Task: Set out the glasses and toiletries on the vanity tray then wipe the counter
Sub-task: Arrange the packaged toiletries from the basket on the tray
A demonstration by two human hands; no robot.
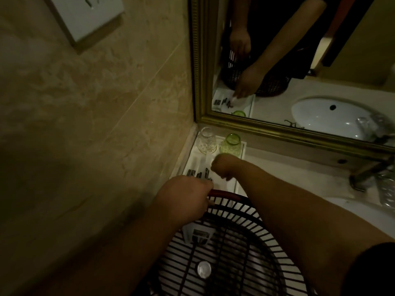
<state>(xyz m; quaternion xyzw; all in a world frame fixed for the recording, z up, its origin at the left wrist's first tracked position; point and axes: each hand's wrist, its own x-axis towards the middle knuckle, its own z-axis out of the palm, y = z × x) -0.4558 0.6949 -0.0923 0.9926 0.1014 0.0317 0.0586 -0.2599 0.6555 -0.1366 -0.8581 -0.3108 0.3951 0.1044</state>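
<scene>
The left grip (188, 195) curls round the rim of the black slatted plastic basket (235, 242) just before the white rectangular vanity tray (198, 161), probably steadying the supply. The right grip (224, 167) hangs over the tray's middle, fingers bent down; whether they pinch anything I cannot tell. A clear glass tumbler (207, 143) and a green-tinted glass (231, 145) stand at the tray's far end, with dark-printed sachets (198, 174) at its near end.

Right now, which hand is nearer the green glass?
Right. The right hand sits over the tray, just short of the green glass; the left hand is farther back, gripping the basket rim.
</scene>
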